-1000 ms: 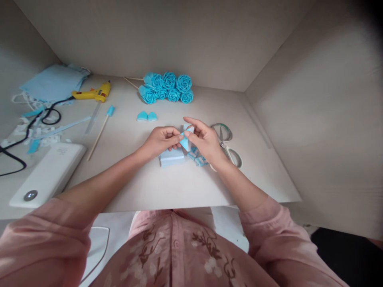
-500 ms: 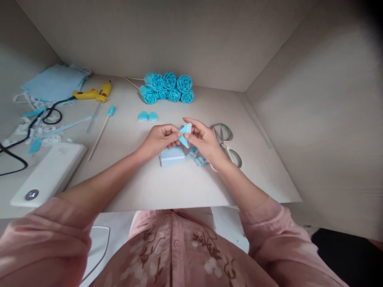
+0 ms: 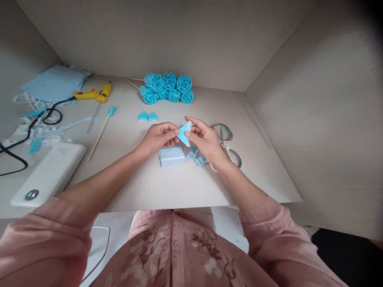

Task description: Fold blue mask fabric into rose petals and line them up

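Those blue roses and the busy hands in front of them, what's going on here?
Someone is working with bare hands: the left hand and right hand together pinch a folded blue-and-white piece, now roughly triangular. Just below it lies a stack of pale sheets, with scissors beside the right hand. Farther back, two blue petal-like pieces lie in front of the blue roses. Off to the left are a blue-tipped stick and a yellow glue gun.

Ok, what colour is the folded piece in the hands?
The folded piece is bright blue with a whitish edge, best in the head view.
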